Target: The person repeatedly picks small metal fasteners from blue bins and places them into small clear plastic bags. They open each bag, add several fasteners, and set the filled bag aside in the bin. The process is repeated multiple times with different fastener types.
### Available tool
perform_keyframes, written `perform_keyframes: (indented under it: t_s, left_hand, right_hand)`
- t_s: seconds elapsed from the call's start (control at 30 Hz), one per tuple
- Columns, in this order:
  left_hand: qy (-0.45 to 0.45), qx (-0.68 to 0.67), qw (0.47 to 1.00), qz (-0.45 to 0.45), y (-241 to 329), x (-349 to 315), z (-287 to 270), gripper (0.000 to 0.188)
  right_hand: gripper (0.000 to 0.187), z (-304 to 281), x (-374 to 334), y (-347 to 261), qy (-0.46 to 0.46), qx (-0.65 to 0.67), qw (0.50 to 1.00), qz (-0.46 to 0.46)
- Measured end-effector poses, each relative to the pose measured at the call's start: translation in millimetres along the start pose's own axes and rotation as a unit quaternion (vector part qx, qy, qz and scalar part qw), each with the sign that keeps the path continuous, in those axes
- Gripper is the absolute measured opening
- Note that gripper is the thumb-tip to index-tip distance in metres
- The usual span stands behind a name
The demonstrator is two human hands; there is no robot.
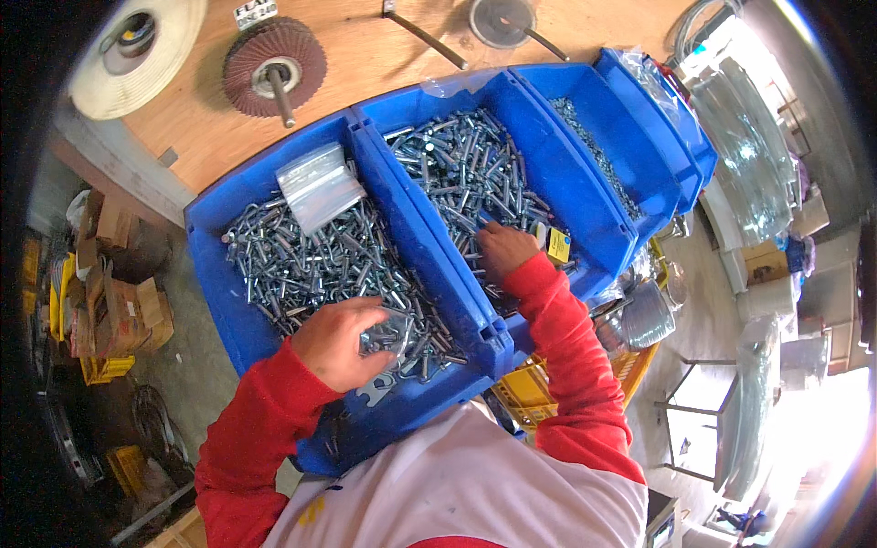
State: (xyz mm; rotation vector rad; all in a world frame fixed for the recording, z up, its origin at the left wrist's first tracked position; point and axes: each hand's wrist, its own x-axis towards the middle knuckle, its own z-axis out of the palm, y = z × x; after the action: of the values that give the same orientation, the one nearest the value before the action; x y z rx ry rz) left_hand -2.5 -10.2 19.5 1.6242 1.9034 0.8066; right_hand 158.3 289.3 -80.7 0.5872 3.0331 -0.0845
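My left hand [343,345] is over the front of the left blue bin [215,297], its thumb and fingers curled around a small clear plastic bag [395,331]. Just below it, a flat grey notched metal piece [375,391] rests at the bin's front. Loose metal bolts [306,265] fill this bin, and a stack of clear plastic bags [320,190] sits on top of them. My right hand [504,249] reaches into the neighbouring blue bin, its fingers bent down among similar bolts [457,164]. What its fingertips grip is hidden. A yellow label or small packet [558,245] lies beside that wrist.
More blue bins [585,110] continue to the right, one with smaller fasteners [598,151]. Behind stands a wooden board [356,46] with protruding metal rods [425,36], a flap disc [274,68] and a white roll [137,55]. A yellow crate [530,393] is below the bins; cardboard boxes [119,310] are at left.
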Motion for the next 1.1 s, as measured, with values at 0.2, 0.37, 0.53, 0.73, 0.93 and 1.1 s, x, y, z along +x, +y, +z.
perform_keyframes:
  t_s: [0.2,0.37,0.53,0.73,0.93,1.1]
  left_hand:
    - [0.022,-0.005,0.999,0.030,-11,-5,7,0.038]
    - [0.046,-0.002,0.998,0.050,-11,-3,8,0.032]
    - [-0.025,-0.013,1.000,0.008,-7,0,6,0.039]
    - [0.037,-0.013,0.999,0.022,-4,-5,6,0.035]
    - [-0.021,-0.028,0.999,-0.033,0,-4,-6,0.044]
    - [-0.044,-0.047,0.994,-0.087,0,-2,-12,0.042]
  right_hand:
    - [0.025,-10,-7,14,0.008,0.083,0.996,-0.013]
    - [0.020,-68,-40,-10,0.207,0.496,0.837,0.107]
    - [0.020,-114,-83,-100,0.256,0.520,0.811,-0.078]
    - [0.030,-119,-63,-130,0.167,0.477,0.833,-0.223]
    - [0.008,-139,-103,-6,0.353,0.397,0.844,0.071]
    - [0.017,-98,-74,182,0.466,0.371,0.761,0.258]
